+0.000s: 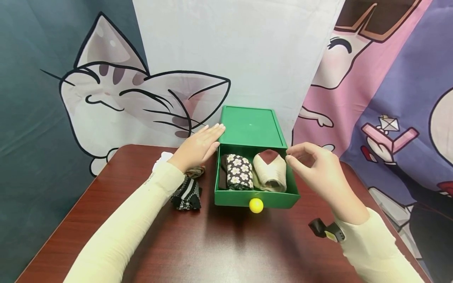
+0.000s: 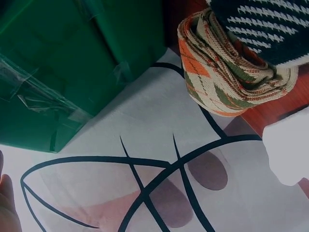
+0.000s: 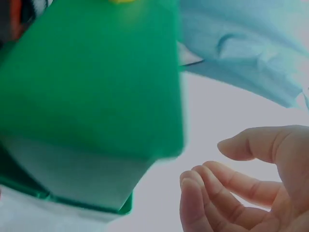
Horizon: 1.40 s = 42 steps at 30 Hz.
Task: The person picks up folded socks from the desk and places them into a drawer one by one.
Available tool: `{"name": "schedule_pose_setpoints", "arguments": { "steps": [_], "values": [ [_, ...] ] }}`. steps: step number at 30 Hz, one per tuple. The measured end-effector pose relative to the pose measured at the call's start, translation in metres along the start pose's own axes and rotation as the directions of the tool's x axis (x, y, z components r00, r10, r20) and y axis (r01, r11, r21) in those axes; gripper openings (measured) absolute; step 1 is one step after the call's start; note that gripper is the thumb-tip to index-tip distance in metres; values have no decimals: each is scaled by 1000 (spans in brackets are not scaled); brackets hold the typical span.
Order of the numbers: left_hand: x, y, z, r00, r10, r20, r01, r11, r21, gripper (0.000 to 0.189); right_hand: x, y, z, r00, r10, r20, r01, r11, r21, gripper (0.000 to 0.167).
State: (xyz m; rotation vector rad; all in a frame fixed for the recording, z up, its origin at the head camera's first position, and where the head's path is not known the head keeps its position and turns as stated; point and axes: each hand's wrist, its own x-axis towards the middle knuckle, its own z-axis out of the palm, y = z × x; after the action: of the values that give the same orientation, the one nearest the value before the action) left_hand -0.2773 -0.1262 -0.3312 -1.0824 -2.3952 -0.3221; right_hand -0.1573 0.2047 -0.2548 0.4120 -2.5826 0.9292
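Observation:
A green box (image 1: 251, 125) stands on the table with its drawer (image 1: 233, 198) pulled out and a yellow ball knob (image 1: 256, 205) on the front. Inside lie a black rolled sock with white flowers (image 1: 239, 171) and a cream rolled sock with a maroon patch (image 1: 270, 173), beside darker and greenish cloth, partly hidden. My left hand (image 1: 199, 144) rests fingertips on the box top's left edge, fingers straight. At the drawer's right rim, my right hand (image 1: 318, 167) has its thumb and fingers loosely bent; in the right wrist view they stand apart with nothing between them.
Left of the box lie a black-and-white patterned rolled sock (image 1: 187, 194), an orange, green and cream roll (image 2: 231, 82) and something white (image 2: 289, 150). A printed cloth with a cat (image 1: 106, 98) hangs behind the brown table (image 1: 226, 251).

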Motion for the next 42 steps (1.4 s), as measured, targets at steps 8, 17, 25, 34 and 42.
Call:
{"name": "schedule_pose_setpoints", "arguments": {
  "steps": [8, 17, 25, 34, 42],
  "values": [
    [0, 1, -1, 1000, -8, 3, 8, 1000, -2, 50, -30, -20, 1, 997, -76, -2, 76, 986, 148, 11],
    [0, 2, -1, 1000, -18, 13, 18, 1000, 0, 50, -59, -28, 12, 987, -85, 138, 39, 951, 306, 9],
    [0, 2, -1, 999, -25, 21, 25, 1000, -11, 50, -70, -24, 28, 964, 12, 266, -100, 942, 321, 12],
    [0, 1, -1, 999, -28, 29, 28, 1000, -10, 50, -71, -18, 46, 906, 127, 403, -244, 936, 252, 30],
    [0, 0, 0, 999, -27, 34, 27, 1000, -3, 51, -73, -18, 61, 919, 117, 377, -212, 952, 221, 27]
  ]
}}
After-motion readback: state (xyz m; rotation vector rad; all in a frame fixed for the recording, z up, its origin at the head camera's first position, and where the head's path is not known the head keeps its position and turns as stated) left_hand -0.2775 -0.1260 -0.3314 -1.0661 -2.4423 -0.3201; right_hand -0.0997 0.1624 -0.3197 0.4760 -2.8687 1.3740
